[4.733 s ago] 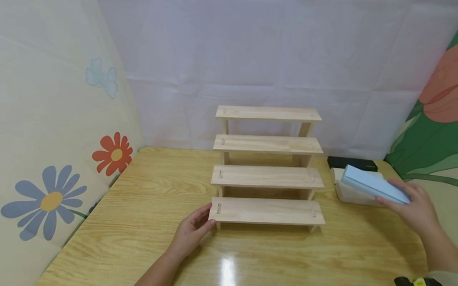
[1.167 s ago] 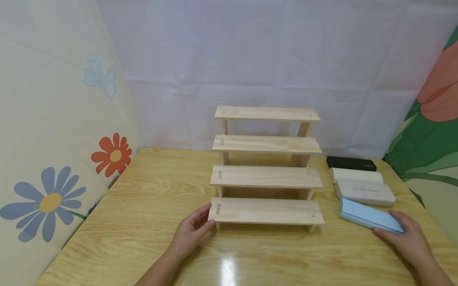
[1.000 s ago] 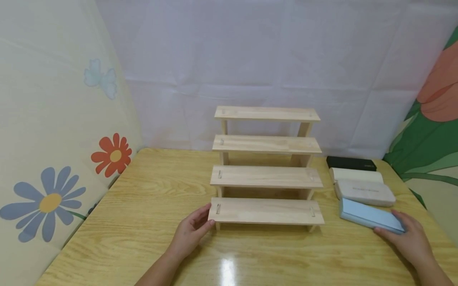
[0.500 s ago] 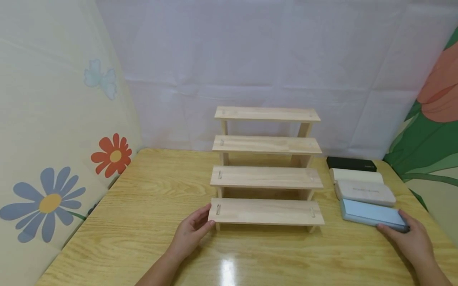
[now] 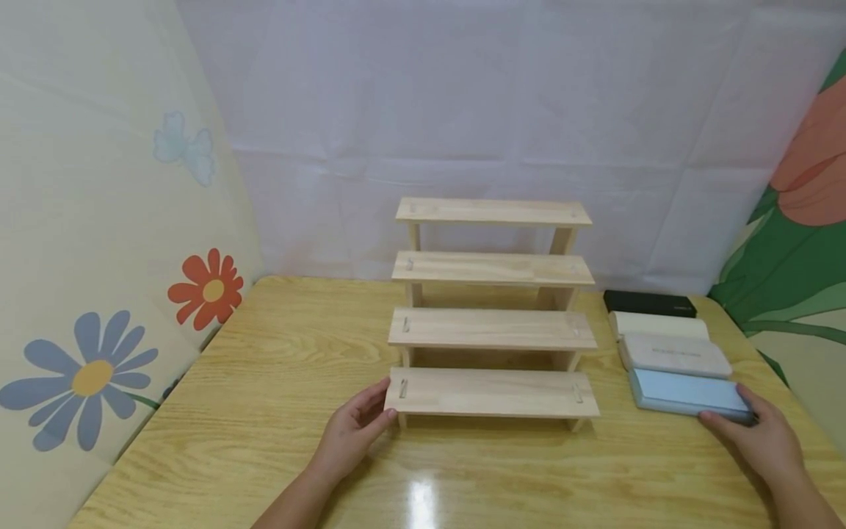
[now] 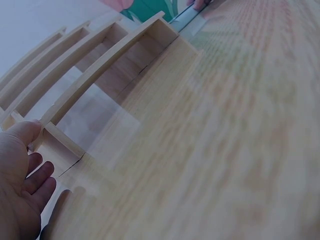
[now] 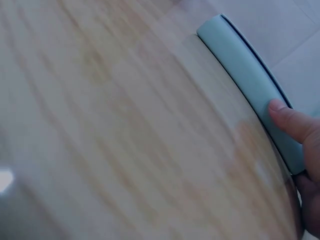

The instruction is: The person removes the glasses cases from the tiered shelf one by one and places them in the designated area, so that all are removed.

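A pale wooden stepped display stand (image 5: 492,389) stands mid-table, its several shelf boards bare. My left hand (image 5: 352,430) pinches the left end of its lowest board. In the left wrist view, the thumb of that hand (image 6: 22,170) lies at the board's corner and the other fingers curl below. At the right, a light blue glasses case (image 5: 687,391) lies flat on the table, just in front of a grey-white case. My right hand (image 5: 763,437) grips its right end, thumb on the near side. The right wrist view shows the thumb against the blue case (image 7: 245,75), its underside at the tabletop.
Behind the blue case, a grey-white case (image 5: 674,354), a cream case (image 5: 654,324) and a black case (image 5: 651,302) lie in a row. A white cloth (image 5: 463,95) hangs behind the wood-grain table (image 5: 297,330), with flower-printed panels (image 5: 99,220) at the sides.
My right hand has brought the blue case down from above the grey-white case to the table, then turned it parallel with the row and nudged it back. The left hand stays put.
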The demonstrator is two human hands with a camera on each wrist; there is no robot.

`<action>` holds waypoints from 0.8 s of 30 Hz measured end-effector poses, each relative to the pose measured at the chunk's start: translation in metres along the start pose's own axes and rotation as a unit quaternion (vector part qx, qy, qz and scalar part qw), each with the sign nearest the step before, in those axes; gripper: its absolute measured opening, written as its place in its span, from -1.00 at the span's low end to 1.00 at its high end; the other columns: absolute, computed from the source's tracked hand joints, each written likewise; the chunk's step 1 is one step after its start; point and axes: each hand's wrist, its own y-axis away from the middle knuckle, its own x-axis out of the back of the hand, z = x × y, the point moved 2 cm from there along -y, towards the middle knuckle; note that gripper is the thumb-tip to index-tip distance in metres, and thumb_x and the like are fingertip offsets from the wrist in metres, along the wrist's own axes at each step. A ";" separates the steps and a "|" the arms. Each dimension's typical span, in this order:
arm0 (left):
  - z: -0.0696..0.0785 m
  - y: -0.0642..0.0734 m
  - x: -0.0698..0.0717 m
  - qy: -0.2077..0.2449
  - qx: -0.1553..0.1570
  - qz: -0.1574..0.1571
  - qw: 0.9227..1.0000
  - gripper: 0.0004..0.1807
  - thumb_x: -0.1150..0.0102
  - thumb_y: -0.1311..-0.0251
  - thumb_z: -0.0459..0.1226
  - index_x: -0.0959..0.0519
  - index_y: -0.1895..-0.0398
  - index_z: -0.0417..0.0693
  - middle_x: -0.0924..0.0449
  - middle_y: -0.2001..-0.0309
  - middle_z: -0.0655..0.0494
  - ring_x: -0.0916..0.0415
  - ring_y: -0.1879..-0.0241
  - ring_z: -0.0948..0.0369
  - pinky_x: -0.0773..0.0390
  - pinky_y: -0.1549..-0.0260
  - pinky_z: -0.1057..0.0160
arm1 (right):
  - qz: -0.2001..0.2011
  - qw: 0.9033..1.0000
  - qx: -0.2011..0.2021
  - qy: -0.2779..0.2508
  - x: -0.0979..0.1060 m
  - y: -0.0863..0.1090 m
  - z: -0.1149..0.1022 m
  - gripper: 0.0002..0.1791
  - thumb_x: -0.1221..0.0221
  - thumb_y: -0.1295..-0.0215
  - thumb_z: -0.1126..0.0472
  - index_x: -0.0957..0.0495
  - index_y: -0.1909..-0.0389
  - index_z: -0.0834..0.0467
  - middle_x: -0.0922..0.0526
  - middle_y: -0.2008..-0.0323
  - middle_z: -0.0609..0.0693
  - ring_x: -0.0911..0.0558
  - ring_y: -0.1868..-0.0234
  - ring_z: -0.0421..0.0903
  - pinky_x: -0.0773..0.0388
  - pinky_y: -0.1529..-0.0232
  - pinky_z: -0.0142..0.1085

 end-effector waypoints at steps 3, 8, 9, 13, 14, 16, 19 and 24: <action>0.000 0.000 0.000 0.000 0.002 0.000 1.000 -0.47 -0.27 -0.22 -0.37 -0.45 -0.28 -0.21 -0.55 -0.21 -0.15 -0.53 -0.17 0.07 -0.51 -0.03 0.54 | -0.004 1.000 0.000 0.003 0.001 -0.001 0.001 0.14 -0.14 -0.31 -0.27 0.27 -0.49 0.38 0.19 -0.43 0.58 0.11 -0.41 0.57 0.07 -0.38 0.38; 0.000 0.000 0.000 -0.003 0.004 0.001 1.000 -0.47 -0.28 -0.22 -0.36 -0.46 -0.28 -0.20 -0.56 -0.21 -0.13 -0.54 -0.16 0.09 -0.51 -0.04 0.53 | -0.009 1.000 0.006 0.007 0.002 -0.002 0.002 0.13 -0.13 -0.32 -0.27 0.27 -0.49 0.38 0.19 -0.42 0.59 0.12 -0.40 0.58 0.07 -0.37 0.39; 0.000 0.000 0.000 -0.003 0.005 0.002 1.000 -0.46 -0.28 -0.22 -0.36 -0.46 -0.28 -0.20 -0.56 -0.21 -0.13 -0.54 -0.16 0.10 -0.51 -0.04 0.53 | -0.009 1.000 0.008 0.008 0.002 -0.001 0.002 0.13 -0.13 -0.32 -0.27 0.27 -0.49 0.39 0.20 -0.42 0.59 0.12 -0.40 0.58 0.07 -0.37 0.39; 0.000 0.000 0.000 -0.002 0.004 0.000 1.000 -0.46 -0.28 -0.22 -0.36 -0.46 -0.28 -0.20 -0.56 -0.20 -0.14 -0.54 -0.15 0.10 -0.51 -0.03 0.53 | -0.005 1.000 0.017 0.003 0.002 0.000 0.001 0.15 -0.16 -0.31 -0.25 0.28 -0.48 0.40 0.20 -0.43 0.57 0.13 -0.41 0.57 0.08 -0.38 0.39; 0.000 0.000 0.000 -0.001 0.002 0.000 1.000 -0.46 -0.28 -0.22 -0.36 -0.45 -0.28 -0.20 -0.56 -0.21 -0.14 -0.54 -0.15 0.09 -0.52 -0.04 0.53 | -0.004 1.000 0.019 0.000 0.002 0.001 0.001 0.15 -0.17 -0.30 -0.24 0.29 -0.49 0.40 0.21 -0.44 0.56 0.14 -0.42 0.56 0.09 -0.39 0.38; 0.001 0.000 0.000 -0.001 0.001 0.000 1.000 -0.47 -0.28 -0.22 -0.36 -0.45 -0.28 -0.21 -0.56 -0.21 -0.14 -0.54 -0.16 0.07 -0.52 -0.05 0.51 | -0.004 1.000 0.024 -0.009 0.002 0.001 -0.003 0.17 -0.19 -0.30 -0.21 0.31 -0.49 0.39 0.23 -0.44 0.55 0.15 -0.42 0.56 0.11 -0.39 0.38; 0.003 0.001 0.001 -0.005 -0.004 -0.004 1.000 -0.45 -0.25 -0.25 -0.34 -0.41 -0.31 -0.24 -0.51 -0.25 -0.16 -0.51 -0.20 0.01 -0.53 -0.13 0.40 | -0.004 0.999 0.022 -0.024 0.003 0.001 -0.009 0.18 -0.19 -0.30 -0.21 0.35 -0.50 0.37 0.30 -0.46 0.53 0.20 -0.44 0.54 0.15 -0.40 0.39; 0.011 -0.002 0.010 -0.047 0.006 -0.007 0.999 -0.42 -0.03 -0.44 -0.17 -0.25 -0.41 -0.27 -0.31 -0.40 -0.20 -0.29 -0.38 -0.12 -0.36 -0.34 0.02 | -0.003 0.998 0.049 -0.033 0.009 -0.002 -0.027 0.09 -0.07 -0.37 -0.23 0.35 -0.52 0.32 0.41 -0.48 0.48 0.30 -0.45 0.53 0.22 -0.35 0.46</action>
